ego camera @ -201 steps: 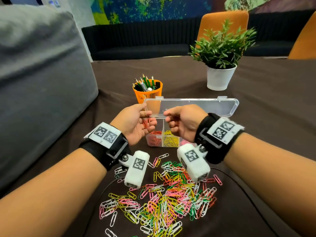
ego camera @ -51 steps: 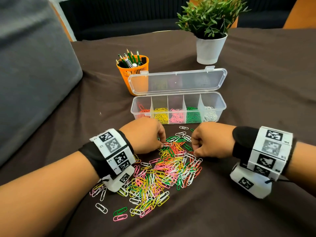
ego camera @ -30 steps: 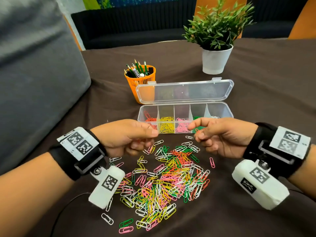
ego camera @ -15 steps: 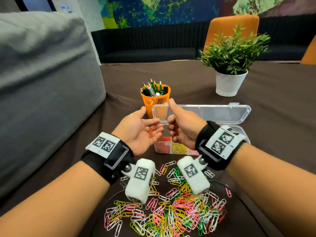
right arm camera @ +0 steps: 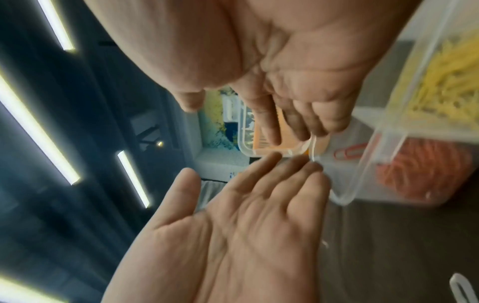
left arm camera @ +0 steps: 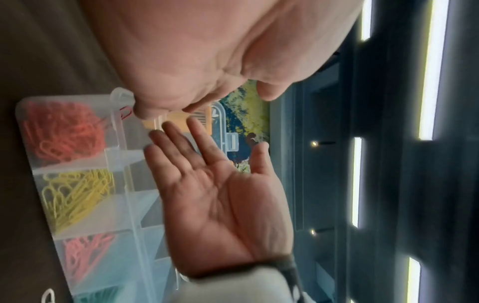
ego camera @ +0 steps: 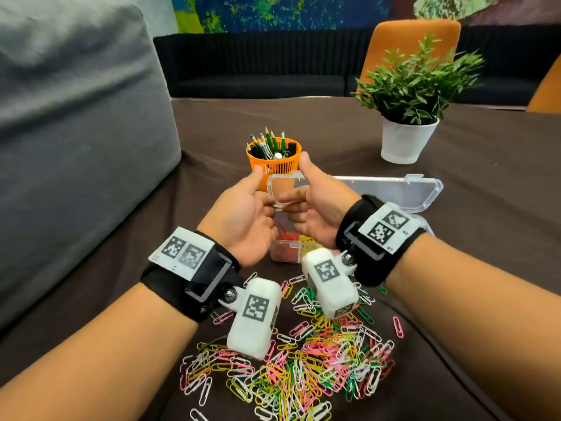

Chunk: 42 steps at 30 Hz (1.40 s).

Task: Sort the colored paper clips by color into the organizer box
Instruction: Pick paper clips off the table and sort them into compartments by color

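Note:
Both hands are raised, palms facing each other, over the left end of the clear organizer box (ego camera: 394,191), whose lid stands open. My left hand (ego camera: 261,202) and my right hand (ego camera: 299,205) have their fingers spread and hold nothing. A red paper clip (right arm camera: 350,152) hangs loose just below the fingertips, above the red compartment (left arm camera: 62,131); it also shows as the red clip (left arm camera: 124,113) beside my left fingertips. Yellow clips (left arm camera: 77,192) and pink clips (left arm camera: 85,252) fill the neighbouring compartments. The mixed pile of clips (ego camera: 303,360) lies on the cloth under my wrists.
An orange pen cup (ego camera: 273,161) stands just behind the box's left end. A potted plant (ego camera: 409,117) is at the back right. A large grey cushion (ego camera: 76,132) borders the table on the left. Orange chairs (ego camera: 409,41) and a dark sofa stand beyond.
Both hands rose from the pile to above the box's red end. Their fingers have since spread, and the red clip that lay in my left palm has dropped away.

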Each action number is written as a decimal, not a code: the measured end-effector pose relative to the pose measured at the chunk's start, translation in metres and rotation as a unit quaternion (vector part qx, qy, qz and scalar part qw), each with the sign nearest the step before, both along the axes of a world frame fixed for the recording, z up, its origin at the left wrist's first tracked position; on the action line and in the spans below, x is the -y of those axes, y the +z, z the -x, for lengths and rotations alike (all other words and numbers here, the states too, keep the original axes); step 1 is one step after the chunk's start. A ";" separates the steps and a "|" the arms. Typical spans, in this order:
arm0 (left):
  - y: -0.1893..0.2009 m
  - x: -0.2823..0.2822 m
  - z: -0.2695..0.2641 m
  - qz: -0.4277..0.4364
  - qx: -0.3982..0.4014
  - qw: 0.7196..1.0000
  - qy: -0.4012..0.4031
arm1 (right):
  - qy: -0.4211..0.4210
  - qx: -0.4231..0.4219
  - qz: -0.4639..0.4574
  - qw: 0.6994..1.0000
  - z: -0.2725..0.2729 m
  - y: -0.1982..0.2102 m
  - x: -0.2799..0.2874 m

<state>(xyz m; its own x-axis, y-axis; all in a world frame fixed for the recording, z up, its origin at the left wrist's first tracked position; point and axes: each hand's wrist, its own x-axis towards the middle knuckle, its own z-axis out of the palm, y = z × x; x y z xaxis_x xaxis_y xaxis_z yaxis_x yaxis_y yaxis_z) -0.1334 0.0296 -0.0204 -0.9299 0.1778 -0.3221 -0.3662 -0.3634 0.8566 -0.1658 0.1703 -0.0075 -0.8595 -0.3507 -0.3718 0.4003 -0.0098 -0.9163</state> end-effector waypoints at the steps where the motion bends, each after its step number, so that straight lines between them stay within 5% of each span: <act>1: 0.000 -0.001 -0.004 0.019 -0.018 1.000 0.007 | 0.021 -0.021 -0.005 1.000 -0.004 0.003 -0.008; 4: 0.008 -0.006 -0.026 0.122 -0.084 0.989 -0.001 | 0.122 -0.133 -0.123 0.976 -0.022 0.010 -0.048; 7: 0.011 -0.017 -0.046 0.250 -0.138 0.954 -0.096 | 0.254 -0.246 -0.334 0.874 -0.038 0.003 -0.086; 11: -0.006 -0.044 -0.046 0.500 -0.192 0.796 -0.281 | 0.323 -0.303 -0.531 0.723 -0.061 -0.021 -0.100; 15: -0.022 -0.068 -0.043 0.674 -0.256 0.610 -0.328 | 0.293 -0.340 -0.555 0.700 -0.071 -0.036 -0.099; 17: -0.025 -0.072 -0.043 0.699 -0.279 0.571 -0.329 | 0.298 -0.341 -0.562 0.693 -0.071 -0.039 -0.100; 20: -0.028 -0.070 -0.042 0.705 -0.293 0.558 -0.326 | 0.296 -0.359 -0.555 0.690 -0.070 -0.042 -0.101; 23: -0.032 -0.064 -0.041 0.693 -0.297 0.572 -0.324 | 0.288 -0.368 -0.542 0.699 -0.070 -0.042 -0.107; 27: -0.029 -0.051 -0.038 0.619 -0.237 0.694 -0.281 | 0.248 -0.363 -0.525 0.729 -0.062 -0.037 -0.122; 29: -0.025 -0.043 -0.037 0.536 -0.184 0.779 -0.268 | 0.219 -0.330 -0.491 0.776 -0.058 -0.036 -0.127; 31: -0.023 -0.035 -0.037 0.428 -0.133 0.856 -0.257 | 0.201 -0.262 -0.400 0.855 -0.059 -0.034 -0.127; 34: -0.024 -0.028 -0.037 0.316 -0.084 0.914 -0.238 | 0.178 -0.186 -0.312 0.915 -0.065 -0.035 -0.118; 36: -0.023 -0.026 -0.038 0.299 -0.061 0.925 -0.227 | 0.194 -0.226 -0.360 0.884 -0.068 -0.037 -0.109; 40: -0.021 -0.032 -0.043 0.275 0.018 0.942 -0.191 | 0.282 -0.357 -0.516 0.726 -0.074 -0.047 -0.093; 42: -0.024 -0.036 -0.042 0.323 -0.012 0.928 -0.183 | 0.287 -0.369 -0.547 0.695 -0.074 -0.051 -0.088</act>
